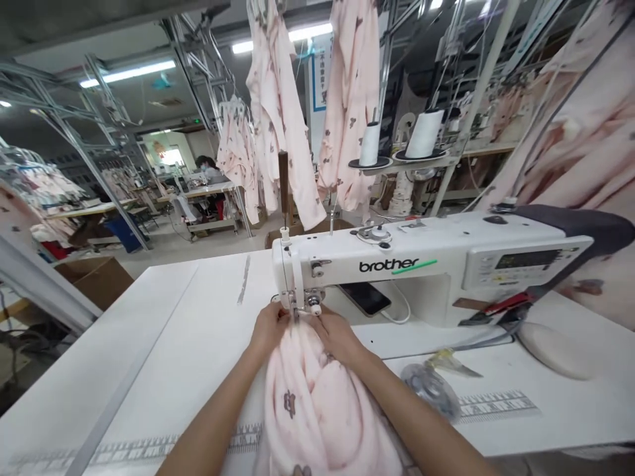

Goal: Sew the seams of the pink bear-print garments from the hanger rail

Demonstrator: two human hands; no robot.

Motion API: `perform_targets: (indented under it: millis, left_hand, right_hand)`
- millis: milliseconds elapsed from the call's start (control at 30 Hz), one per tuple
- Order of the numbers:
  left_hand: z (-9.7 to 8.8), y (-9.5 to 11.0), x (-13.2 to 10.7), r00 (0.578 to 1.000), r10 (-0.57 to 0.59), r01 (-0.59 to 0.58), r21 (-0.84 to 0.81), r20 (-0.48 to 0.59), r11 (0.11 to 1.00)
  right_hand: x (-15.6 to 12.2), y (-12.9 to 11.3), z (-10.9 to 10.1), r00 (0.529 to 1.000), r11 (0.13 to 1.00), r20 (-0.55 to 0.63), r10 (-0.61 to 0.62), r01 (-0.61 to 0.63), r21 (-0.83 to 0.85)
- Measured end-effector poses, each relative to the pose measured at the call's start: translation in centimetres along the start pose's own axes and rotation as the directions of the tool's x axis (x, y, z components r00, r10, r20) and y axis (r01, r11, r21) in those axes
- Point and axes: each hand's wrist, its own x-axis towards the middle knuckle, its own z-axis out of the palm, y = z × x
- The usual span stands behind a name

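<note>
A bunched pale pink garment (322,396) with small brown prints lies on the white sewing table (149,344) and runs up to the presser foot (301,305) of a white Brother sewing machine (421,264). My left hand (269,328) grips the fabric just to the left of the foot. Close beside it, my right hand (337,336) holds the same bunch, with its fingers reaching toward the needle area. The needle itself is hidden behind the foot and my fingers.
A smartphone (364,299) with a white cable lies behind the machine head. Red-handled snips (501,311) rest to the right, near a clear plastic bag (429,390). Thread cones (424,134) stand above, pink garments (278,112) hang overhead, and a co-worker (206,175) sits far back.
</note>
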Motion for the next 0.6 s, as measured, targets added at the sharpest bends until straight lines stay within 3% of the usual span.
perform_targets:
  millis: [333, 600]
  left_hand:
    - [0.4, -0.5, 0.54, 0.999, -0.034, 0.035, -0.045, 0.01, 0.998]
    - [0.0, -0.22, 0.62, 0.994, -0.071, 0.077, -0.078, 0.078, 0.994]
  right_hand:
    - [0.26, -0.01, -0.11, 0.996, 0.994, -0.016, 0.089, -0.087, 0.071]
    - [0.17, -0.01, 0.01, 0.994, 0.991, -0.024, 0.104, -0.102, 0.09]
